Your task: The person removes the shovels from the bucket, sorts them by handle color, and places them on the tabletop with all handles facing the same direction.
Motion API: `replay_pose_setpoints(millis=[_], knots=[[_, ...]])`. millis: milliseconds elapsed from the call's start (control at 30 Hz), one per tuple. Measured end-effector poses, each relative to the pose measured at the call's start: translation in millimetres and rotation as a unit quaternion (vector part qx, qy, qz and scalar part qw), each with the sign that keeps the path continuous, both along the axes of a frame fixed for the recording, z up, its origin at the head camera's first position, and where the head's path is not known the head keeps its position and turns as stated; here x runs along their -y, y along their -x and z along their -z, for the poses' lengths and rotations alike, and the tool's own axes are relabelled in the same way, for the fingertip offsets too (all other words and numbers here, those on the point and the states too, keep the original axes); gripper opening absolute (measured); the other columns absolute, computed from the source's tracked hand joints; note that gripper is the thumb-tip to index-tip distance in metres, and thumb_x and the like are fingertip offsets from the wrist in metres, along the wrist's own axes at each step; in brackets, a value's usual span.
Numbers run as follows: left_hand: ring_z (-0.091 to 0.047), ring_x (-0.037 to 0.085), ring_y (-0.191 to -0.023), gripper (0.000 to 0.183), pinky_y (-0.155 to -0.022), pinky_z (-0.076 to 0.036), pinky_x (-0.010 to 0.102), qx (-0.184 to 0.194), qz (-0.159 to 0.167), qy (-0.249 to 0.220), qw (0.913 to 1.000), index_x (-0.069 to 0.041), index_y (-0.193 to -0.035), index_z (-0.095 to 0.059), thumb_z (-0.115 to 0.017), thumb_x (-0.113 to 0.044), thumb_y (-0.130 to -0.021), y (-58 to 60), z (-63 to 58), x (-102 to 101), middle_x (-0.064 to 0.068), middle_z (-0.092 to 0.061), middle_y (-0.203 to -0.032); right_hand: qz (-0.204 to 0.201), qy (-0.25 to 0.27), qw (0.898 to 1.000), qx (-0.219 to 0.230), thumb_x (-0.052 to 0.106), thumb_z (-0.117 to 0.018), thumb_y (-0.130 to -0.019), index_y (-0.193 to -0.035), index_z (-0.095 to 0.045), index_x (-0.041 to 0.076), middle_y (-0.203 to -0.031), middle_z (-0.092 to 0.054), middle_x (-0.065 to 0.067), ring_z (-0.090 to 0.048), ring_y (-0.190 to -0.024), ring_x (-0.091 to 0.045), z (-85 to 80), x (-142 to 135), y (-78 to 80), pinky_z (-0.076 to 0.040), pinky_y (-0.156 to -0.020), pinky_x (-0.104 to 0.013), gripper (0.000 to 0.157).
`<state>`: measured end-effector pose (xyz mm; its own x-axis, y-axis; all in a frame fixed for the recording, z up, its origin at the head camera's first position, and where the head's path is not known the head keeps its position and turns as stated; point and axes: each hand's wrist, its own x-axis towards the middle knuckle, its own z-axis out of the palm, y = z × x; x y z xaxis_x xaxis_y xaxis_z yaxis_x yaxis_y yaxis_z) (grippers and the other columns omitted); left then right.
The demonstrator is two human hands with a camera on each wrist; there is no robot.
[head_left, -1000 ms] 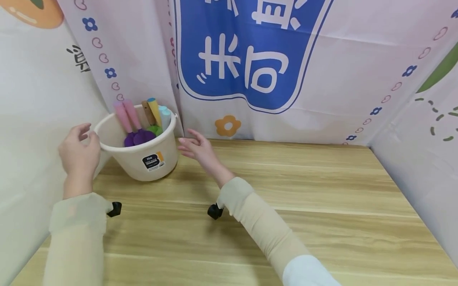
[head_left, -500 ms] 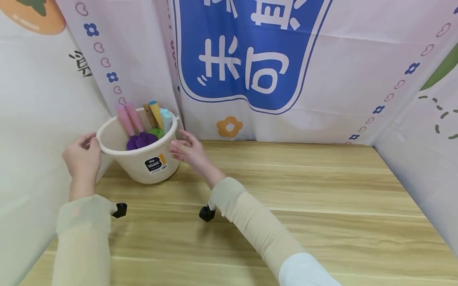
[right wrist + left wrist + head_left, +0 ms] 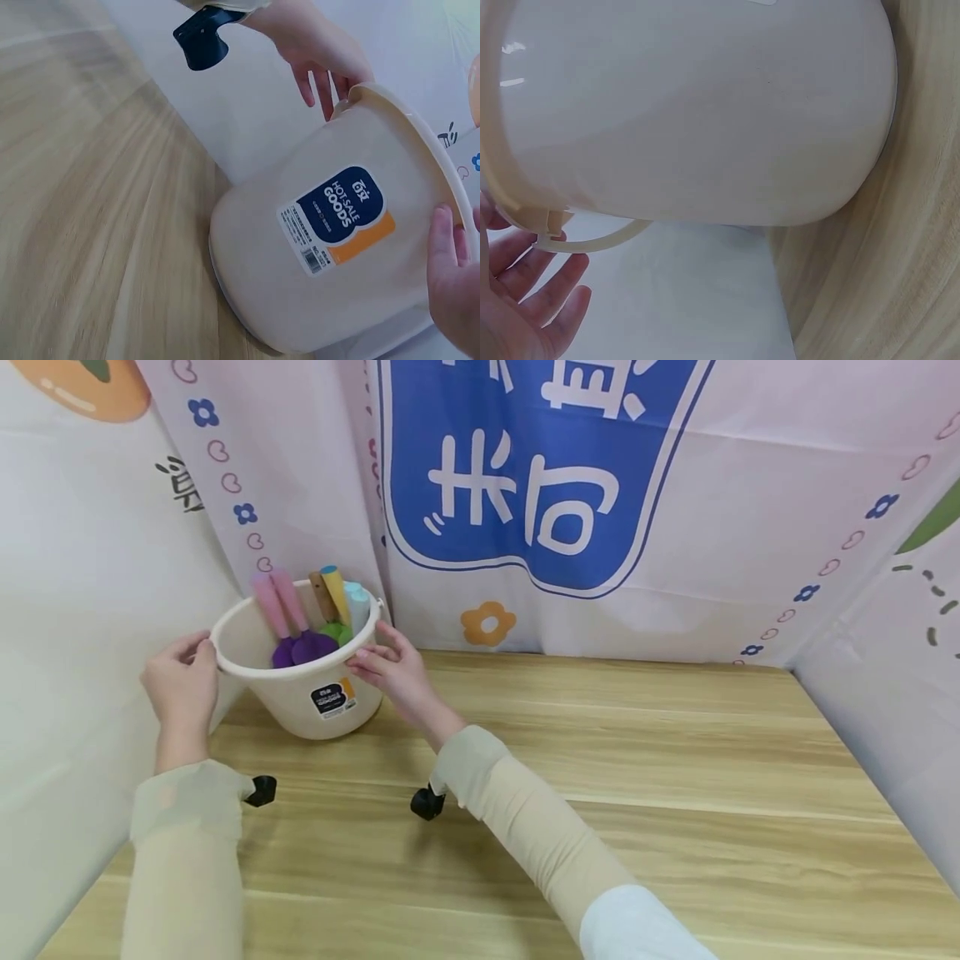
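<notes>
A cream plastic bucket (image 3: 270,689) with a dark and orange label (image 3: 341,217) stands upright at the table's back left. My left hand (image 3: 182,681) grips the left side of its rim, thumb on the rim; in the left wrist view that hand (image 3: 532,300) is by the joint of the handle (image 3: 604,241). On the other side my right hand (image 3: 401,677) holds the rim, with its thumb against the outer wall (image 3: 444,240). Inside the bucket lean purple spoon-like tools with pink handles (image 3: 279,602), a green piece (image 3: 339,631), and yellow, brown and light-blue handles (image 3: 358,606).
Printed cloth (image 3: 675,543) hangs behind the bucket, and a white side sheet (image 3: 82,635) stands close on the left. Wood-grain tabletop (image 3: 637,760) stretches to the right. A black wrist piece (image 3: 427,803) sticks out from the right cuff.
My right hand has come leftward from beside the bucket onto its rim. My left hand has closed in on the left rim. The bucket stays in its place.
</notes>
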<state>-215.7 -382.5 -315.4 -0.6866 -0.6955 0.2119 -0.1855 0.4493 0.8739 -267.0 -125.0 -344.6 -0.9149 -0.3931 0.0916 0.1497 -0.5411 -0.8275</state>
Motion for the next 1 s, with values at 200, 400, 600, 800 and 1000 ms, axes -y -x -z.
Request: replay_pose_setpoints(millis=[200, 400, 600, 800, 1000], knots=[[-0.056, -0.011, -0.079, 0.043, -0.076, -0.043, 0.01, -0.007, 0.005, -0.005, 0.9999, -0.012, -0.137, -0.067, -0.055, -0.034, -0.102, 0.6, 2.5, 3.4, 0.01, -0.067, -0.132, -0.014, 0.079, 0.993, 0.092, -0.012, -0.054, -0.1, -0.16, -0.035, 0.013, -0.106, -0.065, -0.014, -0.07, -0.087, -0.019, -0.1, 2.5, -4.2, -0.058, -0.092, -0.031, 0.067], [-0.056, -0.012, -0.081, 0.044, -0.077, -0.044, 0.011, 0.0, 0.009, 0.005, 0.9999, -0.012, -0.138, -0.066, -0.055, -0.034, -0.102, -1.1, -0.7, 2.3, 0.013, -0.065, -0.134, -0.002, 0.108, 0.987, 0.122, -0.012, -0.055, -0.1, -0.158, -0.037, 0.015, -0.1, -0.065, -0.013, -0.07, -0.083, -0.019, -0.7, 6.5, -4.7, -0.06, -0.082, -0.026, 0.067], [-0.057, -0.011, -0.085, 0.045, -0.078, -0.045, 0.012, 0.01, 0.012, 0.018, 0.9997, -0.012, -0.138, -0.066, -0.054, -0.035, -0.102, -2.2, -1.5, -0.1, 0.012, -0.065, -0.135, 0.011, 0.095, 0.988, 0.118, -0.013, -0.055, -0.099, -0.158, -0.037, 0.015, -0.106, -0.065, -0.013, -0.07, -0.085, -0.019, -1.6, 6.3, -6.0, -0.06, -0.083, -0.027, 0.069], [-0.053, -0.01, -0.079, 0.044, -0.073, -0.044, 0.012, 0.006, 0.018, 0.03, 0.9994, -0.008, -0.133, -0.07, -0.056, -0.035, -0.101, -4.0, -0.9, 0.1, -0.016, -0.07, -0.096, 0.03, 0.098, 0.988, 0.118, -0.016, -0.054, -0.097, -0.154, -0.041, 0.014, -0.101, -0.063, -0.013, -0.069, -0.082, -0.02, 2.1, 4.5, -5.3, -0.06, -0.081, -0.026, 0.066], [-0.054, -0.008, -0.078, 0.045, -0.074, -0.043, 0.013, -0.006, 0.027, 0.023, 0.9994, -0.005, -0.13, -0.071, -0.06, -0.036, -0.1, -4.4, -2.7, 0.0, -0.026, -0.057, -0.081, 0.025, 0.104, 0.988, 0.111, -0.016, -0.053, -0.098, -0.155, -0.04, 0.013, -0.104, -0.063, -0.013, -0.068, -0.083, -0.02, 2.1, 1.1, -5.1, -0.06, -0.08, -0.026, 0.065]])
